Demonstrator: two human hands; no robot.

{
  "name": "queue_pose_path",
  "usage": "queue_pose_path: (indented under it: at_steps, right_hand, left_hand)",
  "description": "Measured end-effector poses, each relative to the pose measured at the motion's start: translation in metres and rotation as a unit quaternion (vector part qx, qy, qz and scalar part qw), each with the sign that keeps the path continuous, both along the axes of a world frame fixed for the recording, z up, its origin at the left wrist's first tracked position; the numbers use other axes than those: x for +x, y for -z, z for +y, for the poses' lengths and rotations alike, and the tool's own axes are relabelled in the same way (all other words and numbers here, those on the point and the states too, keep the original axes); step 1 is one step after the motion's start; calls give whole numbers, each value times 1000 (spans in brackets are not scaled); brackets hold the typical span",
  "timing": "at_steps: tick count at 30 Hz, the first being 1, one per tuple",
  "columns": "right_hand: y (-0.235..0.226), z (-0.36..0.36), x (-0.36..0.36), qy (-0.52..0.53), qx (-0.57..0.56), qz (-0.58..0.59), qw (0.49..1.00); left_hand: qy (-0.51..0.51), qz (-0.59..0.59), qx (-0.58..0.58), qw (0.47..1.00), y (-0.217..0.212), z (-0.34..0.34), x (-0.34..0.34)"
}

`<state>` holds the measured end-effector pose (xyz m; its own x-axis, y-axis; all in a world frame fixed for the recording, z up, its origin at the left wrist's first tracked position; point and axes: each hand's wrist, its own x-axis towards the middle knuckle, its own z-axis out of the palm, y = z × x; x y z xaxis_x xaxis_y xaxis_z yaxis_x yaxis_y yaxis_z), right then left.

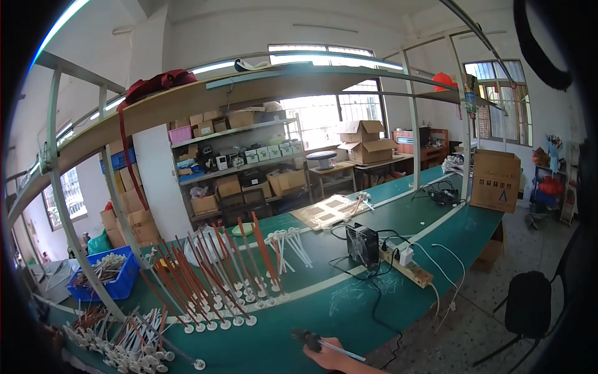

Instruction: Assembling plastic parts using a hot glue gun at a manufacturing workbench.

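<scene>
At the lower edge, my right hand [330, 357] is closed around a black-ended tool [305, 339] with a thin pale rod running across the fingers; its exact kind is unclear. It is low over the green tabletop, near the front edge. My left hand is out of view. To the left of my right hand, several thin brown and grey sticks [215, 280] stand upright on white round bases [237, 321]. One more stick with a white base [199, 364] leans at the front. A heap of similar pieces [128, 349] lies at the near left.
A blue crate [106, 277] full of white-ended pieces stands at left. White sticks [289, 246] lie farther back. A black fan [362, 245], a power strip [408, 268] and loose cables [377, 305] occupy the right. A shelf [237, 87] spans overhead; a cardboard box [495, 181] stands far right.
</scene>
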<state>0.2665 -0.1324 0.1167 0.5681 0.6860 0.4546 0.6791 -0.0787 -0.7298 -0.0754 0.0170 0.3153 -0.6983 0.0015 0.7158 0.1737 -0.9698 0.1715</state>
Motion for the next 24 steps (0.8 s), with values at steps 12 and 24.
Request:
queue_pose_path:
  at_steps: [12, 24]
  right_hand:
    - [14, 9, 0, -11, -17, 111, 994]
    - [7, 9, 3, -11, 6, 139, 990]
  left_hand:
    - [-134, 36, -87, 987, 54, -16, -89]
    - [-193, 87, -115, 970, 63, -22, -114]
